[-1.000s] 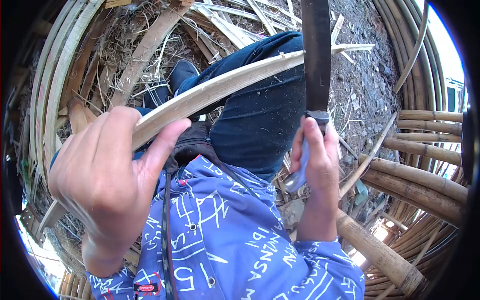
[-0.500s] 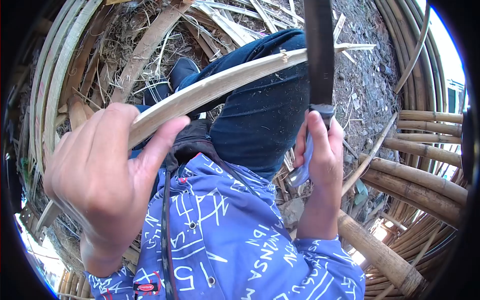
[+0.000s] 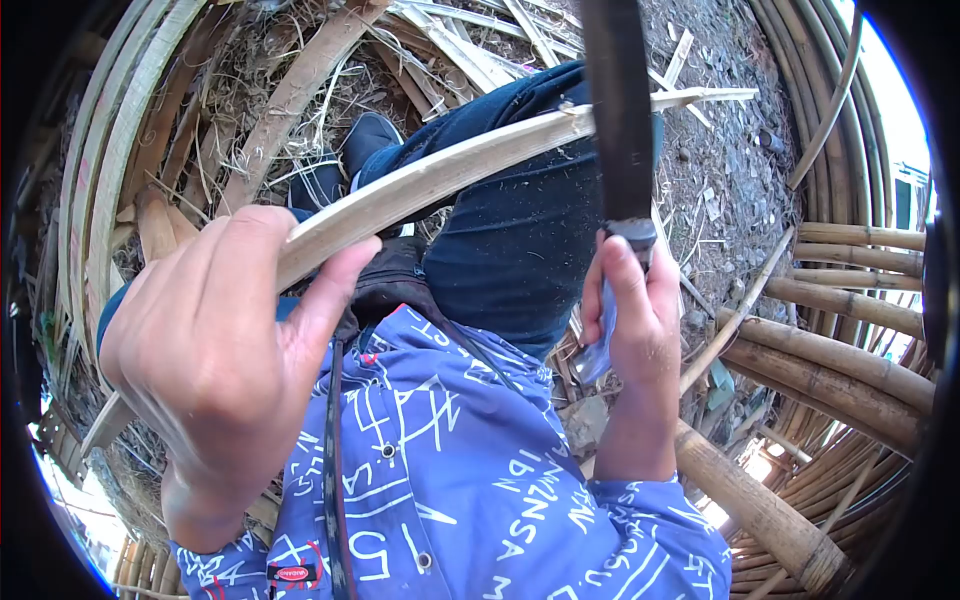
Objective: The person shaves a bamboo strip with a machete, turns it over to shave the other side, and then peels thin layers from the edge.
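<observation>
A long pale bamboo strip runs from my left hand up across my thigh, with its thin tip at the right. My left hand is closed round the strip's near part, thumb along its lower edge. In my right hand is the handle of a large knife, wrapped in something bluish and shiny. The dark blade points up and crosses over the strip near its far end. A small curl of shaving sits on the strip just left of the blade.
Bent bamboo strips stand at the left. Split pieces and shavings litter the ground ahead. Stacked bamboo poles lie at the right, and a thick pole lies at lower right. My shoes rest among the scraps.
The knife and my right hand have moved slightly left along the strip. My left hand has shifted a little right, still holding the strip.
</observation>
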`<state>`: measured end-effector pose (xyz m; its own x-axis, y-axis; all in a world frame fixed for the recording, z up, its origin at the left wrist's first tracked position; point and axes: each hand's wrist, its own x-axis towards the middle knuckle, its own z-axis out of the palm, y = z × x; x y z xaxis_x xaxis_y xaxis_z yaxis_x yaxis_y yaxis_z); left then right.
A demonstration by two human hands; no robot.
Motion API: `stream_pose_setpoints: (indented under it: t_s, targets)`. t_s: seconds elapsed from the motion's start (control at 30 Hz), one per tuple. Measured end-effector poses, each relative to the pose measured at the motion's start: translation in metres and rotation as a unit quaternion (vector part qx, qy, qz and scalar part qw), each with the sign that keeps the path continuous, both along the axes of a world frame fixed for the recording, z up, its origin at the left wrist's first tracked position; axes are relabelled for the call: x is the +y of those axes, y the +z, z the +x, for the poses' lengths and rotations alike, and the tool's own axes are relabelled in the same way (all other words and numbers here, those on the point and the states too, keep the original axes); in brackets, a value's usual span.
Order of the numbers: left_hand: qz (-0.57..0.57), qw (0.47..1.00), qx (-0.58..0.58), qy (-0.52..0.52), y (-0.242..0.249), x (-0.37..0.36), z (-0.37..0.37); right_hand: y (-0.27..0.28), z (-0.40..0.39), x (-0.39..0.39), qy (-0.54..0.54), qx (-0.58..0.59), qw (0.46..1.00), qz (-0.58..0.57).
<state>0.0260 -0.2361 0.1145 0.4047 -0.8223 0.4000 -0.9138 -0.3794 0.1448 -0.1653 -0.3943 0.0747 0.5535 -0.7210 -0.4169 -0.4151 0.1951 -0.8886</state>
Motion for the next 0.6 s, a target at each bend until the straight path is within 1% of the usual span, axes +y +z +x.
stream_pose_setpoints:
  t_s: [0.03,0.1,0.13,0.23,0.27,0.3,0.37,0.4,0.43,0.5,0.57,0.6]
  targets:
    - [0.001,1.0,0.001,0.004,0.0,0.0,0.001,-0.003,0.006,0.003,-0.037,-0.011,0.999,0.01]
    - [0.036,0.999,0.029,0.02,0.005,-0.002,0.0,-0.002,0.009,0.015,-0.005,-0.036,0.999,0.04]
    - [0.036,0.999,0.027,0.02,0.004,-0.001,0.001,-0.001,0.009,0.02,0.016,-0.035,0.999,0.016]
    - [0.019,0.999,0.026,0.009,0.002,-0.002,0.001,0.002,0.001,0.0,0.012,-0.006,1.0,-0.009]
    - [0.035,0.999,0.026,0.018,0.006,-0.003,-0.002,0.0,0.004,0.003,-0.019,-0.006,1.0,-0.001]
    - [0.053,0.998,0.029,0.028,0.008,-0.002,-0.004,0.001,0.007,0.011,-0.015,-0.003,1.0,0.002]
    - [0.036,0.999,0.026,0.026,0.004,0.0,0.0,0.005,0.012,0.023,-0.017,-0.036,0.999,0.036]
    - [0.02,0.999,0.025,0.013,0.002,-0.001,0.001,0.0,0.004,0.013,0.027,-0.023,0.999,-0.002]
    - [0.02,0.999,0.027,0.005,0.003,-0.003,0.0,0.002,0.0,0.004,0.033,-0.009,0.999,0.011]
    - [0.036,0.999,0.012,0.019,0.004,-0.003,-0.003,-0.001,0.005,0.004,-0.04,-0.02,0.999,0.021]
    - [0.028,0.999,0.021,0.018,0.004,-0.002,0.0,0.001,0.01,0.017,-0.004,-0.055,0.997,0.052]
    - [0.019,0.999,0.028,0.011,0.004,-0.003,0.002,0.004,0.011,0.025,0.014,-0.062,0.997,0.04]
